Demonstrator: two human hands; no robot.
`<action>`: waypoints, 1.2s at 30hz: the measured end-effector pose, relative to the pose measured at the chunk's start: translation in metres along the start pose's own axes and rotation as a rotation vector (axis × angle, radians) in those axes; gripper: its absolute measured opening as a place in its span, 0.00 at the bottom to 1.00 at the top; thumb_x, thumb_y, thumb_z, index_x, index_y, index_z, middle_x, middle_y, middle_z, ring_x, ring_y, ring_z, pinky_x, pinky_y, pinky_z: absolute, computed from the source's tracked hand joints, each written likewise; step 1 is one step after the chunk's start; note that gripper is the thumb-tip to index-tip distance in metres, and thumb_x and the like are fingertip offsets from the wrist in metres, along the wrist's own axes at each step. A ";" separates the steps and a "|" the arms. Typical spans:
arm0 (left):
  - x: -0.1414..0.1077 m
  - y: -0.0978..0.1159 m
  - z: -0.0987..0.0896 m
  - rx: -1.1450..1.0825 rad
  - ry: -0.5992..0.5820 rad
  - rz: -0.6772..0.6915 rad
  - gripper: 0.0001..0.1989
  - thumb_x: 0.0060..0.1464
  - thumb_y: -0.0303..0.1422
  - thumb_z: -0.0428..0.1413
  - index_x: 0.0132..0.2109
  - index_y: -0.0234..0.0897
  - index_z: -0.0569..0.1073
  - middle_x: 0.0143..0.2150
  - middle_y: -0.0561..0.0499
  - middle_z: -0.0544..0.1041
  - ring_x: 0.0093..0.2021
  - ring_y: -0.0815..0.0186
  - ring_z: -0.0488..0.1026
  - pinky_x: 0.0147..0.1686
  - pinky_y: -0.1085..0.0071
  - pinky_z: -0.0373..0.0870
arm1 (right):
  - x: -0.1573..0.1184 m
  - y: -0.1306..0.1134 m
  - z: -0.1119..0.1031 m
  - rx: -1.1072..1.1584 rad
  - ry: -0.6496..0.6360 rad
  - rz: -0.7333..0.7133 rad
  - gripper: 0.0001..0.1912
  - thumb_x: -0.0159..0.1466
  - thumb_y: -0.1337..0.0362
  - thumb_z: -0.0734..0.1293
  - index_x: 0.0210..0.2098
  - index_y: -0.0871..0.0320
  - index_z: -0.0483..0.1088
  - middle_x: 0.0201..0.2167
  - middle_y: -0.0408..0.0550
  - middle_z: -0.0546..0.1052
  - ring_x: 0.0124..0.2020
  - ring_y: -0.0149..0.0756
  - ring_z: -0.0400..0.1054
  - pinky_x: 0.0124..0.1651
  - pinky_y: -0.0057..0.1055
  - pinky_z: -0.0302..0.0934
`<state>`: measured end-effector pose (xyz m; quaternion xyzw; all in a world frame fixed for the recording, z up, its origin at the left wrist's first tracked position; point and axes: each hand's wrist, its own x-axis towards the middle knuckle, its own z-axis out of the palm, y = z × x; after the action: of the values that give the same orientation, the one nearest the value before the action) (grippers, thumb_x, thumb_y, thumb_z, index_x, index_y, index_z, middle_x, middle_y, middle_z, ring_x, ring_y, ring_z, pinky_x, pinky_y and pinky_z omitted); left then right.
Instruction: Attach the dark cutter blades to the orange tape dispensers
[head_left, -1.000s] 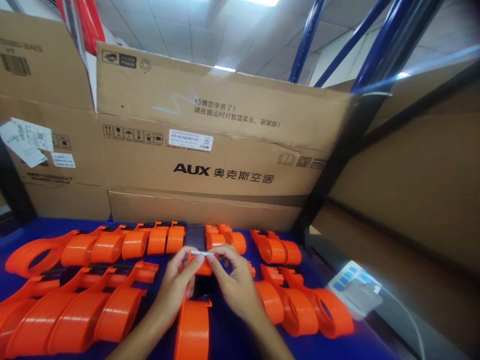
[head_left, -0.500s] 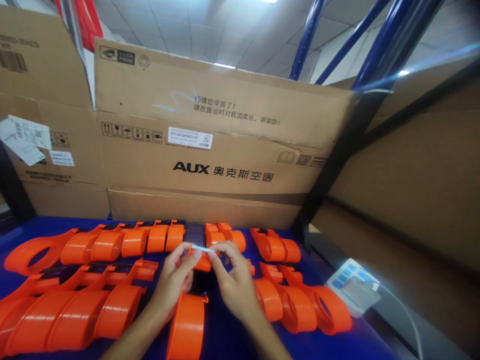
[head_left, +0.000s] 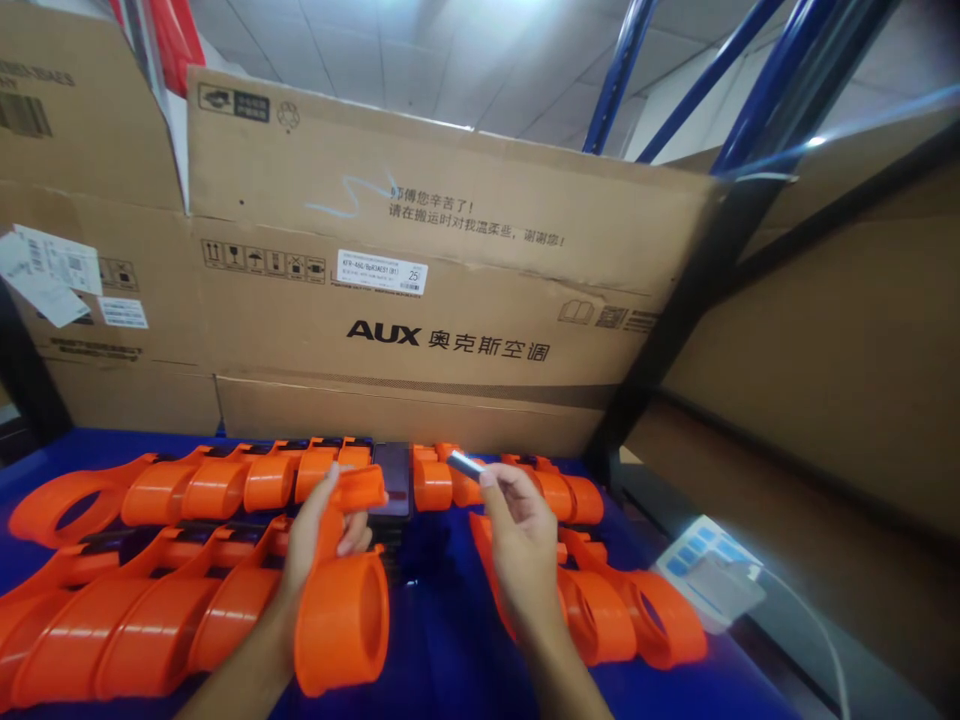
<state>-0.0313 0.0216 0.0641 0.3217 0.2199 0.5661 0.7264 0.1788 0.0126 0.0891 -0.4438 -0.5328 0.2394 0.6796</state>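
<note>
My left hand [head_left: 319, 525] is wrapped round the handle of an orange plastic tape dispenser [head_left: 341, 620], whose wide ring hangs below the fingers. Its squared end [head_left: 360, 487] sticks out past my fingertips. Between thumb and fingers, my right hand [head_left: 525, 535] pinches a small narrow strip [head_left: 466, 464], light on one face and dark along the edge, which looks like a cutter blade. The strip and the dispenser are apart. Behind my right wrist lies another orange dispenser [head_left: 487, 560], partly hidden.
Rows of similar orange dispensers [head_left: 150, 630] stand left and right on the blue table surface [head_left: 442, 650]. A dark flat box [head_left: 391, 480] lies at the back middle. To the right is a white device with blue keys [head_left: 709, 575] and a cable. Cardboard [head_left: 450, 400] walls the back.
My hands have moved apart. The toothed strip, earlier held between both hands at the dispenser's end, is now in my right hand alone; the dispenser has shifted left and turned.
</note>
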 end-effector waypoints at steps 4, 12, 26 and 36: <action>-0.003 0.005 -0.006 -0.187 -0.123 -0.050 0.26 0.62 0.56 0.53 0.30 0.37 0.72 0.13 0.57 0.61 0.13 0.71 0.56 0.15 0.75 0.57 | -0.007 -0.001 0.002 -0.206 -0.185 -0.029 0.08 0.69 0.59 0.67 0.36 0.56 0.74 0.32 0.44 0.76 0.35 0.38 0.69 0.40 0.31 0.61; -0.001 -0.006 0.001 -0.137 -0.132 -0.140 0.28 0.63 0.54 0.51 0.25 0.36 0.71 0.11 0.56 0.60 0.11 0.73 0.53 0.13 0.76 0.49 | -0.028 -0.005 0.015 -0.550 -0.800 -0.139 0.07 0.65 0.71 0.68 0.35 0.54 0.78 0.34 0.44 0.80 0.40 0.39 0.71 0.43 0.31 0.62; 0.001 -0.008 0.012 -0.022 0.360 0.102 0.27 0.52 0.59 0.60 0.32 0.36 0.75 0.14 0.57 0.65 0.14 0.70 0.61 0.17 0.75 0.59 | -0.021 -0.015 0.006 -0.331 -0.511 -0.269 0.12 0.73 0.60 0.62 0.52 0.54 0.74 0.42 0.48 0.80 0.41 0.39 0.73 0.47 0.35 0.67; 0.007 -0.017 0.012 -0.053 0.565 0.445 0.24 0.60 0.55 0.57 0.55 0.46 0.73 0.44 0.49 0.81 0.34 0.65 0.77 0.35 0.68 0.75 | -0.033 -0.017 0.002 -0.363 -0.579 -0.563 0.34 0.65 0.58 0.71 0.68 0.54 0.62 0.54 0.55 0.79 0.47 0.46 0.77 0.51 0.40 0.72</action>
<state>-0.0096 0.0232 0.0613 0.1736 0.3219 0.7825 0.5039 0.1643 -0.0216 0.0869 -0.3082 -0.8347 0.0619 0.4523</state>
